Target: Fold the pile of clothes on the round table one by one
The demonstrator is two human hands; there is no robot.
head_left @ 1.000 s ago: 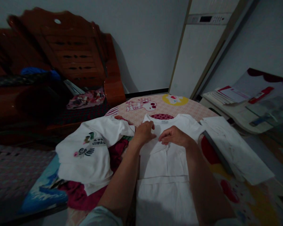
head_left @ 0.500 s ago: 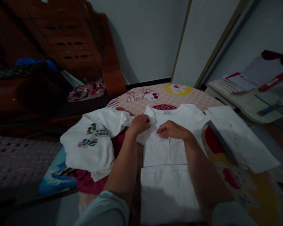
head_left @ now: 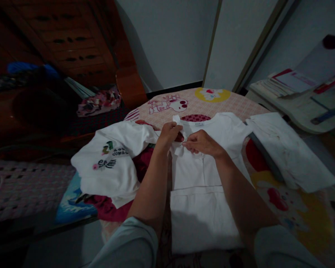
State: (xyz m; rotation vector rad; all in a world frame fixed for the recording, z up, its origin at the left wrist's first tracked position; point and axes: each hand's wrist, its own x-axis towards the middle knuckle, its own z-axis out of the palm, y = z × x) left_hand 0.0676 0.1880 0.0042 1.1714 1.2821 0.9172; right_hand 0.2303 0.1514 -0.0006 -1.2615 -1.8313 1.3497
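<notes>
A white T-shirt [head_left: 223, 137] lies on the round table, its neckline away from me and its lower part folded up toward the chest. Near the left shoulder, my left hand [head_left: 169, 136] grips the shirt's fabric. My right hand [head_left: 202, 144] pinches the same raised, bunched cloth just beside it. To the left, a white printed top [head_left: 108, 167] rests over dark red cloth [head_left: 111, 210]. Right of the T-shirt lies a folded white garment [head_left: 290, 149] with a dark grey strip along its near side.
A patterned pink cloth [head_left: 162, 106] covers the table. Behind on the left stands a carved wooden bench [head_left: 64, 41] with clothes on it. A shelf [head_left: 293, 123] with papers is at the right. A woven pink basket or chair [head_left: 30, 186] sits at left.
My right hand has moved left to meet the left hand. The shirt's left shoulder cloth is now lifted and bunched between them. The view has shifted slightly.
</notes>
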